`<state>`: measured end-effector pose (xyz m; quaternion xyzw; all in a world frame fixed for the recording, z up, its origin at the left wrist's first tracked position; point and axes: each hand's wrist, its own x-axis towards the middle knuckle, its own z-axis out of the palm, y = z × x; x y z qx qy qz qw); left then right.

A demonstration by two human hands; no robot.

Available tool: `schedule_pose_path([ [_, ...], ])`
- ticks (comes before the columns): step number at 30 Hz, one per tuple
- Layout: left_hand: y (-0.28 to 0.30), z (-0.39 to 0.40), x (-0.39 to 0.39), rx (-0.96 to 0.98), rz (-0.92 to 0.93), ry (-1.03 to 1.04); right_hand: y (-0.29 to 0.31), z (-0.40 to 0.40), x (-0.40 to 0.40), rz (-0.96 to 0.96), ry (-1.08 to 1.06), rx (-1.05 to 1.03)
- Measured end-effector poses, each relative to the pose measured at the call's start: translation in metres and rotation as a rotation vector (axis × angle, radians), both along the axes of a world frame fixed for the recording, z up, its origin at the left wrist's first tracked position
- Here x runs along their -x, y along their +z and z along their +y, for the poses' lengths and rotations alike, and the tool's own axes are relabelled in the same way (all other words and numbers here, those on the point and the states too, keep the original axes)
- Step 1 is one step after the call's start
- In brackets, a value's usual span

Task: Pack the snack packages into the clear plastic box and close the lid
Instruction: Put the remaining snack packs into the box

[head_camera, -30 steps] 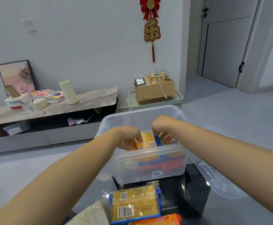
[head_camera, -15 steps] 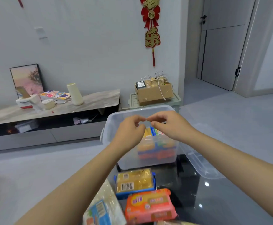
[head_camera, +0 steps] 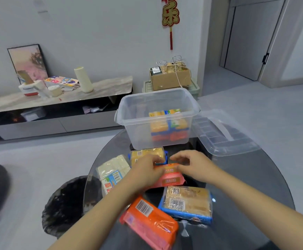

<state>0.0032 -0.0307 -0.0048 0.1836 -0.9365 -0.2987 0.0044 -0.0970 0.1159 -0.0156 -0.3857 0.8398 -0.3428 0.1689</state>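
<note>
The clear plastic box (head_camera: 122,121) stands open at the table's far side, with several snack packages (head_camera: 167,123) stacked inside against its right wall. Its lid (head_camera: 224,139) lies to its right. A yellow-and-blue package (head_camera: 145,153) lies just in front of the box, beside a white one (head_camera: 113,170). Both hands hover low over a pink package (head_camera: 171,179). My left hand (head_camera: 146,171) covers its left end with curled fingers. My right hand (head_camera: 192,165) arches over its far right edge, fingers apart. An orange package (head_camera: 149,222) and another yellow-and-blue one (head_camera: 188,202) lie nearer me.
The packages lie on a round dark glass table (head_camera: 246,186). Beyond it a long low cabinet (head_camera: 60,98) runs along the wall, and a cardboard box (head_camera: 170,78) sits on a green bin. A dark round shape (head_camera: 64,204) lies on the floor at left.
Both hands have come out of the box and back toward me, down onto the pink package. The camera has tilted down, so more packages show on the table.
</note>
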Motion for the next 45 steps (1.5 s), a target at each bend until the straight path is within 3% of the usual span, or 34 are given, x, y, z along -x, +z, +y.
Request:
schedule_pose_path([
  [4, -0.014, -0.003, -0.009, 0.181, -0.165, -0.169, -0.018, 0.011, -0.005, -0.048, 0.075, -0.112],
  [12, -0.023, -0.004, -0.01, 0.386, 0.027, -0.238, -0.032, 0.042, -0.016, -0.185, 0.19, -0.197],
  [16, -0.018, -0.008, -0.01, 0.247, 0.089, -0.216, -0.037, 0.054, -0.018, -0.158, 0.193, -0.226],
  [22, -0.024, -0.004, -0.008, 0.122, 0.147, -0.066, -0.032, 0.046, -0.014, 0.06, 0.123, -0.33],
  [29, -0.023, -0.008, -0.006, 0.012, 0.296, 0.136, -0.03, 0.037, 0.003, 0.047, -0.055, -0.237],
  [33, -0.02, -0.005, -0.008, -0.08, 0.355, 0.21, -0.034, 0.037, 0.006, 0.257, -0.022, -0.251],
  [36, -0.018, -0.005, -0.008, -0.17, 0.36, 0.264, -0.04, 0.039, 0.003, 0.148, 0.121, -0.288],
  [38, -0.016, -0.005, -0.009, -0.216, 0.35, 0.292, -0.042, 0.039, 0.001, 0.173, 0.103, -0.286],
  [42, -0.018, -0.008, -0.011, -0.506, 0.351, 0.439, -0.042, 0.04, -0.001, 0.118, -0.116, -0.135],
  [45, -0.021, -0.009, -0.01, -0.656, 0.33, 0.522, -0.038, 0.044, -0.001, -0.128, -0.345, 0.061],
])
